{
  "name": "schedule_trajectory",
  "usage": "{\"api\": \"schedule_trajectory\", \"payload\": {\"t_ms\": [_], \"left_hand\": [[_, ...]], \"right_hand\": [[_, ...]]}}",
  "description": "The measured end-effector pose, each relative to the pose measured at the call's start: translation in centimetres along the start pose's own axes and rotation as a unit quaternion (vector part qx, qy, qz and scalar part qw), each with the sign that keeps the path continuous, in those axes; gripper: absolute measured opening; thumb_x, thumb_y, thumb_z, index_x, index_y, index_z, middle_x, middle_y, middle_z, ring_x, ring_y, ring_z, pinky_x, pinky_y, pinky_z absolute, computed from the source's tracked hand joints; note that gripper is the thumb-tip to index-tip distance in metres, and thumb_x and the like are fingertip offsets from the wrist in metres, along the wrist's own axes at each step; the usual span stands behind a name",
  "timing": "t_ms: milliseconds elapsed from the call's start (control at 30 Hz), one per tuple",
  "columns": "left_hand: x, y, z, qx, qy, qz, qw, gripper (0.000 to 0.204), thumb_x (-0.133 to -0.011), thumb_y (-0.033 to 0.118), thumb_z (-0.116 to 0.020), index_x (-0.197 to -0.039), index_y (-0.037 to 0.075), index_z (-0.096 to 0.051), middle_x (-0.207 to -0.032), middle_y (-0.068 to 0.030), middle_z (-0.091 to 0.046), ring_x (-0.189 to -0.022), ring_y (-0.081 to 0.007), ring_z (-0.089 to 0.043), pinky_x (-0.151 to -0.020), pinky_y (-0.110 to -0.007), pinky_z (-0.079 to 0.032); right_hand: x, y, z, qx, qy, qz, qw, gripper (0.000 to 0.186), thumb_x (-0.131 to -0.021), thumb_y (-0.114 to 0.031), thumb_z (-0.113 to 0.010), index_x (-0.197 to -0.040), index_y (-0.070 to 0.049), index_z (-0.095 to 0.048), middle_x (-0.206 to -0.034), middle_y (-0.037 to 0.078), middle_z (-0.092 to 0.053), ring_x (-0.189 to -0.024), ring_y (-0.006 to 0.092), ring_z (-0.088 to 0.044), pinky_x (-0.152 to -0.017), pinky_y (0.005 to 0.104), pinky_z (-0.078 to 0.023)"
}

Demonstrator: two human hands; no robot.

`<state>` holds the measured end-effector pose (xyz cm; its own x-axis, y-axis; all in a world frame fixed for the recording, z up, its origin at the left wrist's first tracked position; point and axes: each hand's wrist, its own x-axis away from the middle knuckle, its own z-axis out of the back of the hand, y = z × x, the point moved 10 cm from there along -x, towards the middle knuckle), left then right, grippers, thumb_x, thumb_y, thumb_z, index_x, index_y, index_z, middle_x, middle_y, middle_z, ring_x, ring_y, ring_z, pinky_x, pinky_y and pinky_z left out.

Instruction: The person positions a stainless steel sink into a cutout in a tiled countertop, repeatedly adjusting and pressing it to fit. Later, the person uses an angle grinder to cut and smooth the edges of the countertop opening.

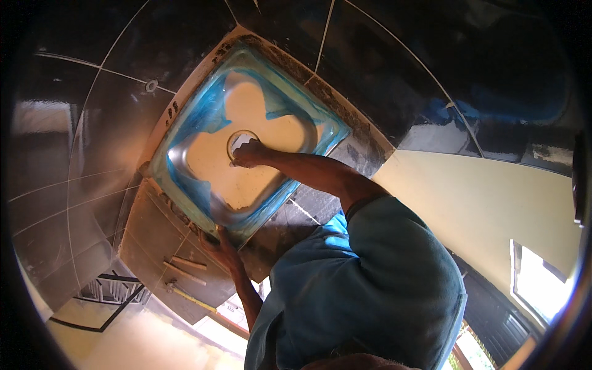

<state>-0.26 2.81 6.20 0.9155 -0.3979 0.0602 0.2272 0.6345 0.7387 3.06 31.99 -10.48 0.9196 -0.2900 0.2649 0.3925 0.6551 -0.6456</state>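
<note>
A square metal sink point(290, 139) with torn blue protective film along its sides sits tilted in the view, in a corner of dark tiles. Near its middle is a round drain hole point(240, 139) with a pale opening. My right hand point(248, 154) reaches over the basin, its fingers curled at the drain hole's near edge; what they hold, if anything, is hidden. My left hand point(219, 248) is at the sink's near left corner, with thumb and fingers against the rim.
Dark glossy tiled walls point(111, 123) meet behind the sink. On the brown tiled counter point(145, 234) to the left lie two thin strips point(185, 271) and a long yellow-handled tool point(194, 298). A black metal frame point(114, 308) stands lower left; a bright window point(539, 280) is at right.
</note>
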Motion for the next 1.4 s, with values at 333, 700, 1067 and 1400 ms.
{"api": "schedule_trajectory", "payload": {"t_ms": [333, 700, 1067, 1400], "left_hand": [[-0.3, 1.0, 0.2, -0.056, -0.002, -0.044, 0.997, 0.064, -0.093, 0.028, -0.074, -0.143, -0.005, -0.051, -0.152, -0.0258, -0.044, -0.143, -0.0408, -0.04, -0.12, -0.05, -0.031], [1.1, -0.7, 3.1, -0.112, 0.086, -0.051, 0.989, 0.047, -0.101, 0.023, -0.063, -0.142, 0.003, -0.056, -0.152, -0.0193, -0.049, -0.145, -0.0386, -0.041, -0.119, -0.047, -0.035], [5.3, -11.6, 4.9, 0.217, 0.018, 0.155, 0.964, 0.045, -0.104, 0.029, -0.058, -0.141, 0.003, -0.058, -0.143, -0.0221, -0.057, -0.134, -0.0389, -0.053, -0.112, -0.044, -0.042], [1.6, -10.1, 4.7, 0.162, 0.045, 0.106, 0.98, 0.062, -0.1, 0.039, -0.065, -0.148, 0.003, -0.049, -0.149, -0.0284, -0.048, -0.137, -0.044, -0.048, -0.115, -0.047, -0.039]], "right_hand": [[-1.0, 1.0, -0.7, 0.009, -0.05, -0.018, 0.999, 0.054, -0.099, -0.056, -0.054, -0.107, -0.006, -0.072, -0.112, 0.019, -0.072, -0.109, 0.0408, -0.068, -0.096, 0.059, -0.047], [-1.0, 0.5, -0.5, 0.014, -0.046, 0.031, 0.998, 0.058, -0.096, -0.056, -0.061, -0.092, 0.002, -0.065, -0.087, 0.026, -0.066, -0.084, 0.0418, -0.066, -0.077, 0.0505, -0.048], [-1.1, 1.8, 1.4, 0.233, -0.016, 0.159, 0.959, 0.049, -0.097, -0.05, -0.064, -0.093, -0.001, -0.068, -0.085, 0.023, -0.069, -0.083, 0.0447, -0.066, -0.073, 0.0512, -0.049], [-1.5, 0.8, 1.6, 0.199, 0.01, -0.013, 0.98, 0.052, -0.096, -0.052, -0.063, -0.091, 0.0, -0.07, -0.089, 0.026, -0.071, -0.086, 0.0457, -0.067, -0.08, 0.0529, -0.05]]}}
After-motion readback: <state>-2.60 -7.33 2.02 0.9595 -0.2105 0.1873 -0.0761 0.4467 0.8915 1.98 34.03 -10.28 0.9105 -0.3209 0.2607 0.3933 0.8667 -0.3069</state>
